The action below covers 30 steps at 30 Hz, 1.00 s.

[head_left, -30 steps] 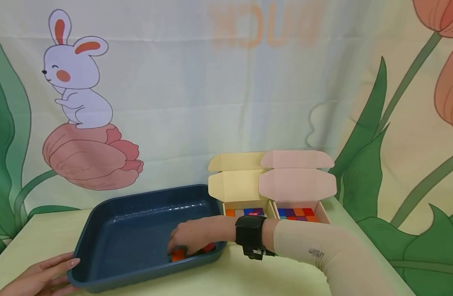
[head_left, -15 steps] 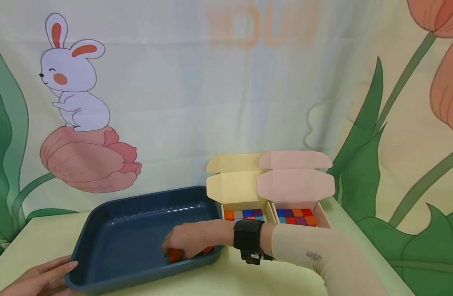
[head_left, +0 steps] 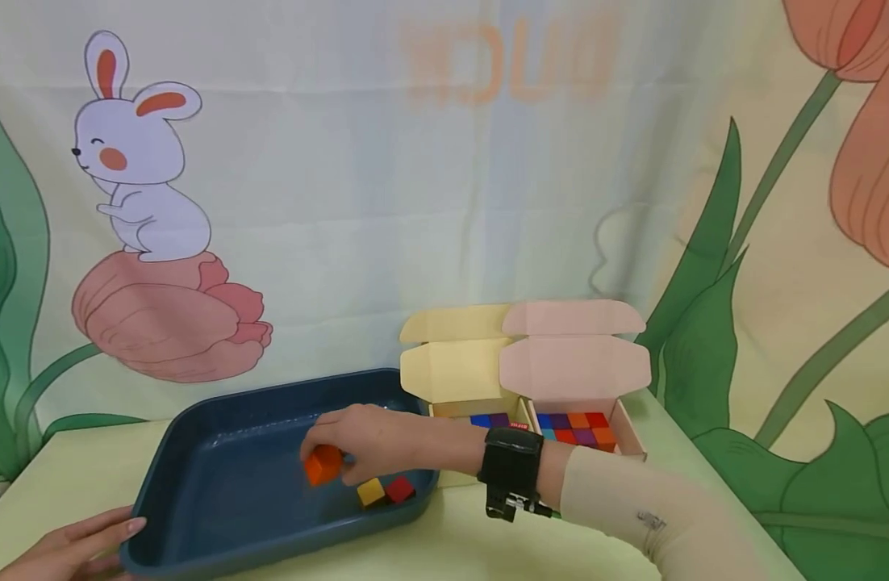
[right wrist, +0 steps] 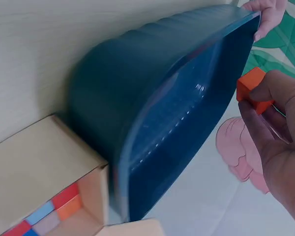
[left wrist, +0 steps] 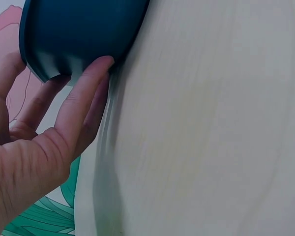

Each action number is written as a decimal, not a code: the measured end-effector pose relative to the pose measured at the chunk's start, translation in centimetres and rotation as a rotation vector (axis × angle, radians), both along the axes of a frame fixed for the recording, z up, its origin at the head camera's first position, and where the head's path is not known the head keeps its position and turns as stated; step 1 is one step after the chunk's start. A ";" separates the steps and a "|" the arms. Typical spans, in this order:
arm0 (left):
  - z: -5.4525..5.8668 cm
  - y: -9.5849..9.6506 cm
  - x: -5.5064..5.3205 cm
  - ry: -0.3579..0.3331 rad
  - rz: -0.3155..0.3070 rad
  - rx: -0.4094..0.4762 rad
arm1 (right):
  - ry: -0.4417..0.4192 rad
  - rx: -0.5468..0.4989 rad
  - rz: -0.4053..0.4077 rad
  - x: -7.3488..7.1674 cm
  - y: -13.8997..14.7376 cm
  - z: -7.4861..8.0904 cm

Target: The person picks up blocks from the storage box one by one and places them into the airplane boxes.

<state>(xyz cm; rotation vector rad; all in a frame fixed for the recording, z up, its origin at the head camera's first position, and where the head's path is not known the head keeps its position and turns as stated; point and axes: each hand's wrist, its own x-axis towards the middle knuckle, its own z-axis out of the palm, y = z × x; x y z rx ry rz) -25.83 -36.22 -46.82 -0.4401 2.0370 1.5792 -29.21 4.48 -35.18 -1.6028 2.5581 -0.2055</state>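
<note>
My right hand (head_left: 375,442) pinches an orange cube (head_left: 323,466) above the dark blue tray (head_left: 234,468). In the right wrist view the orange cube (right wrist: 253,88) sits between thumb and fingertips. A yellow cube (head_left: 371,492) and a red cube (head_left: 400,490) lie side by side in the tray's near right corner. At the tray's near left corner, my left hand (head_left: 81,542) holds the rim. The left wrist view has the left hand (left wrist: 44,132) with thumb and fingers on either side of the tray wall (left wrist: 83,34).
Right of the tray stand an open yellow box (head_left: 455,371) and an open pink box (head_left: 575,367), lids raised. Rows of coloured cubes (head_left: 577,428) fill part of the pink one; the right forearm partly covers the yellow one. A printed curtain (head_left: 343,202) hangs behind.
The right hand has lifted the orange cube off the tray floor, moving up and slightly left. The yellow cube, formerly hidden, now shows. My left hand keeps its hold on the tray.
</note>
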 end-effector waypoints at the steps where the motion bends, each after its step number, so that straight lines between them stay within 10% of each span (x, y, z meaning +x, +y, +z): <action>1: 0.0 0.0 0.0 -0.002 0.003 0.010 | 0.005 0.001 -0.002 -0.1 0.3 -0.1; 24: 0.0 -0.2 0.1 0.029 -0.016 0.063 | 0.032 -0.047 -0.374 0.0 20.4 -0.5; 30: 0.1 -0.4 -0.3 0.035 -0.001 0.190 | 0.062 -0.041 -0.401 0.2 25.0 -1.2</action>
